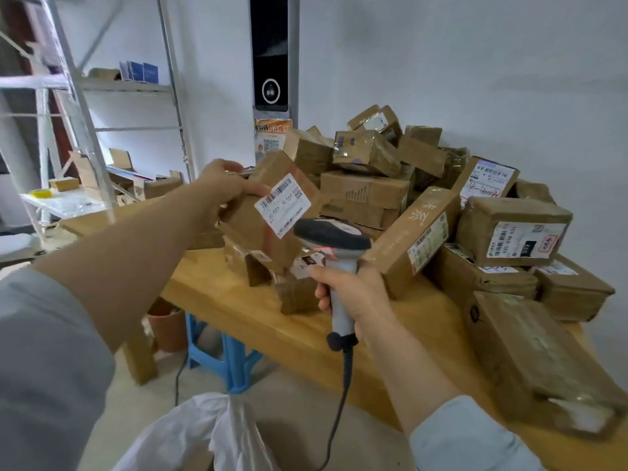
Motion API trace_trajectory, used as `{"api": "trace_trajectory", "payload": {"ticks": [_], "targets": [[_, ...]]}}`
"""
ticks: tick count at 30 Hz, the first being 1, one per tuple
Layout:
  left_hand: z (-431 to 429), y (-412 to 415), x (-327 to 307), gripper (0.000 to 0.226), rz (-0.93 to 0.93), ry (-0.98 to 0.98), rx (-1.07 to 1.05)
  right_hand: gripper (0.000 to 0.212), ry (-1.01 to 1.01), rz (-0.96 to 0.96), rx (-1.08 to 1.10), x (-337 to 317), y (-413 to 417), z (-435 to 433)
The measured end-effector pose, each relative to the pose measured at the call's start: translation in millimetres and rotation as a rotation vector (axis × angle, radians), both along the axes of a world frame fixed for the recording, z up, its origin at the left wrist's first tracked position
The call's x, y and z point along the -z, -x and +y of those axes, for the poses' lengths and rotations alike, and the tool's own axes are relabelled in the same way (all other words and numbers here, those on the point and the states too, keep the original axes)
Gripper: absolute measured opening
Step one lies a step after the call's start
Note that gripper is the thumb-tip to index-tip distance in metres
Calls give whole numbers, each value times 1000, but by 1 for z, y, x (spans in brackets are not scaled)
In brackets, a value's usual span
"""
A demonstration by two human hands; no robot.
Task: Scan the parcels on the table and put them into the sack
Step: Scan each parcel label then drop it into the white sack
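the left hand point(221, 186) grips a brown parcel point(272, 212) by its upper corner, label turned to the scanner point(334, 237), whose handle the right hand point(356, 297) clasps just below. more parcels point(424, 205) heap toward the far edge of the table point(258, 317); the white sack point(204, 433) sits on the floor below its near edge.

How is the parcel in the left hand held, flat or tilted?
Tilted: the left hand grips the parcel with its label slanting down toward the scanner in the right hand.
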State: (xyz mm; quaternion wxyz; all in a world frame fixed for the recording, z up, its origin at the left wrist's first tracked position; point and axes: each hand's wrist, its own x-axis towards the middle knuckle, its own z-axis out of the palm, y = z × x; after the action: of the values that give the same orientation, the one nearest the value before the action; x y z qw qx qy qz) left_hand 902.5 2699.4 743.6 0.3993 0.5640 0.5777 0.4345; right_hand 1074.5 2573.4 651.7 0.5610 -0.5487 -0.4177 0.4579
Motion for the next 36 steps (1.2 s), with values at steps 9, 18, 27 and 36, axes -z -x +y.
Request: {"api": "trace_trajectory", "payload": {"ticks": [9,18,27,36], "targets": [[-39,100,14,42,180,-48,-58,13,-3,-166,-159,20,73,-18],[-55,161,55,44,188,20,-155,17,-58,-196,-172,46,112,-19],[-56,178,71,45,153,52,-179,13,-63,-278,-245,46,124,-17],[-54,188,78,47,179,80,-179,14,-36,-302,-317,37,132,-21]]}}
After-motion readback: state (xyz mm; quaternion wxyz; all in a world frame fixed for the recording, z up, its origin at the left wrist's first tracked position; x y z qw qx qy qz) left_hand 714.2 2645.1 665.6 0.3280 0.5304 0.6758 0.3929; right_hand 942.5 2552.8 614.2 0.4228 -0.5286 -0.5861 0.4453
